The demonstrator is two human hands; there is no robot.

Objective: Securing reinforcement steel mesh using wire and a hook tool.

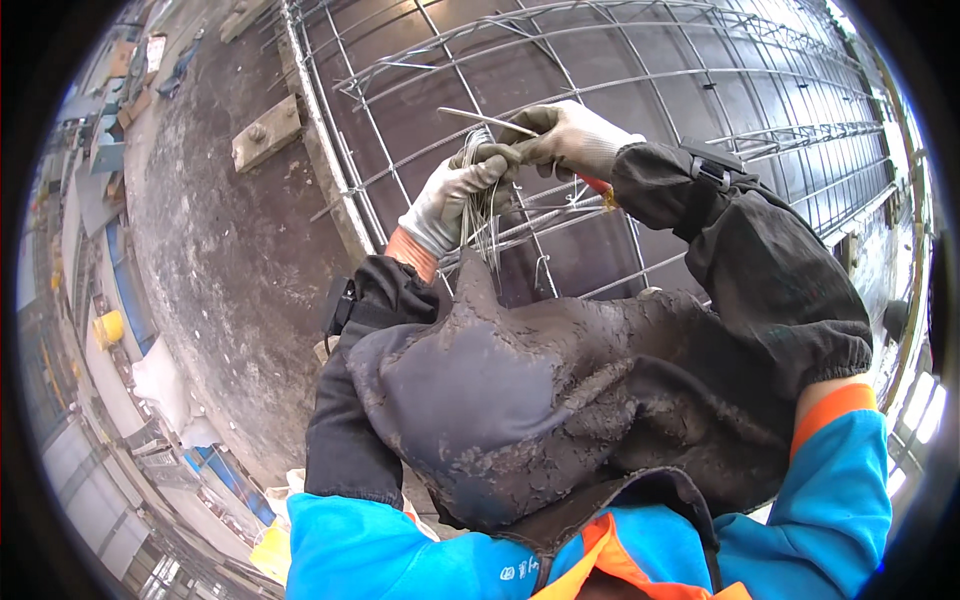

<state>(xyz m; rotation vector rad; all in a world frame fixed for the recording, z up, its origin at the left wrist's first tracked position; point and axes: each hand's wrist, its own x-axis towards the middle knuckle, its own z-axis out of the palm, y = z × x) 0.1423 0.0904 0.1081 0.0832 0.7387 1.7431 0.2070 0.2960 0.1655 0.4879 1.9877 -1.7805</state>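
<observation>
Near the middle, my gloved left hand is closed around a bundle of thin tie wires, whose loose ends hang below the fingers. My gloved right hand is just to the right, its fingertips meeting the top of the bundle. A thin metal rod sticks out leftward from the right hand's grip. Below that hand shows a red piece; whether it belongs to the rod cannot be seen. Both hands are above the edge of a steel rebar mesh, not visibly gripping its bars.
The mesh lies over a dark flat panel with a metal side rail. A wooden block sits left of the rail. A dirty dark apron covers my front. Farther left are a yellow container and a white sack.
</observation>
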